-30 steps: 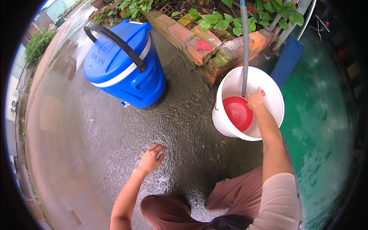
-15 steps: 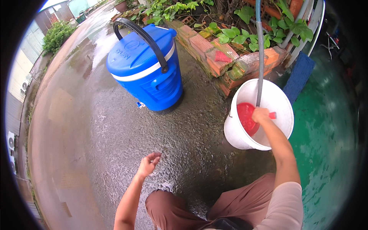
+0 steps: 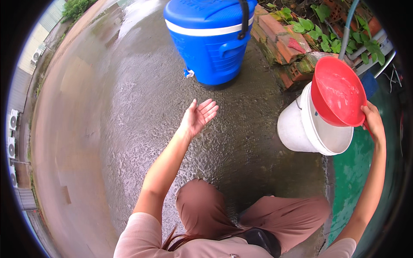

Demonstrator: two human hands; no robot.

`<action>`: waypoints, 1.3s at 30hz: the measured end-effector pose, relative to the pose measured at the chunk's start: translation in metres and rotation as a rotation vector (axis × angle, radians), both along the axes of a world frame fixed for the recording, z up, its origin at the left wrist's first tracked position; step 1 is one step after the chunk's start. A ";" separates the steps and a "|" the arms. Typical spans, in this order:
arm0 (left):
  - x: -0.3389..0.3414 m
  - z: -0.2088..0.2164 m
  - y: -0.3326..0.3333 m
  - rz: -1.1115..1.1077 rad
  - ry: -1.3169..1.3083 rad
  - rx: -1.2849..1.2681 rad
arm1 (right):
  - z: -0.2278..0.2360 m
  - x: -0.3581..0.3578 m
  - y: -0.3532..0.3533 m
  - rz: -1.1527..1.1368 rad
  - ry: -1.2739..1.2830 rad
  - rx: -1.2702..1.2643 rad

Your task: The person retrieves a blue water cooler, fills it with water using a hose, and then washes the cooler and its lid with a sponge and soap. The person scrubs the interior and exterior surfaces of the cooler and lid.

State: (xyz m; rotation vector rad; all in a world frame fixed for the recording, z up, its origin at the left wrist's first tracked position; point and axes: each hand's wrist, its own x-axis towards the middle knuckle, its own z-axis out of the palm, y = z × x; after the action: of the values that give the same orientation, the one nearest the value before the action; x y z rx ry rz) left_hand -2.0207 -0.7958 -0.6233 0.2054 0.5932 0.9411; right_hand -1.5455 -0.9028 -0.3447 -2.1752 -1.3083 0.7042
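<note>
While the right hand gripped the red scoop by its handle, the scoop was tilted above the white bucket, water visible in its bowl. Left hand was open, palm up, fingers spread, empty, held out well left of the bucket and just in front of the blue cooler. Wet concrete ground lay beneath; brick planter sat behind the bucket, hose running down toward it. Judgement: doing this well meant keeping the scoop level until over the open palm, then pouring slowly, firm grip on the handle, to limit splashing.
</note>
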 end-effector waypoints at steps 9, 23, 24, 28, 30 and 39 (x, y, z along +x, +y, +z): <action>-0.037 -0.056 0.000 0.181 0.065 -0.080 | -0.205 -0.117 0.002 -0.053 0.402 -0.118; -0.046 -0.130 -0.058 0.238 0.147 -0.264 | -0.383 -0.244 0.007 0.153 -0.570 0.345; -0.046 -0.132 -0.058 0.250 0.121 -0.247 | -0.389 -0.254 0.014 0.236 -0.390 0.349; -0.037 -0.130 -0.054 0.302 -0.003 -0.263 | -0.488 -0.268 0.050 -0.456 0.408 0.087; -0.031 -0.130 -0.045 0.279 -0.018 -0.267 | -0.505 -0.276 0.065 -0.880 1.466 -0.124; -0.047 -0.162 -0.026 0.372 0.065 -0.080 | -0.387 -0.456 0.041 0.401 0.596 0.045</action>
State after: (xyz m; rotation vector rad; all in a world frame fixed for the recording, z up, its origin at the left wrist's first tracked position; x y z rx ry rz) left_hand -2.0673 -0.8218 -0.7854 0.0537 0.7433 1.2698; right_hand -2.0019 -0.8617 -0.7314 -1.4896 -1.4019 1.3366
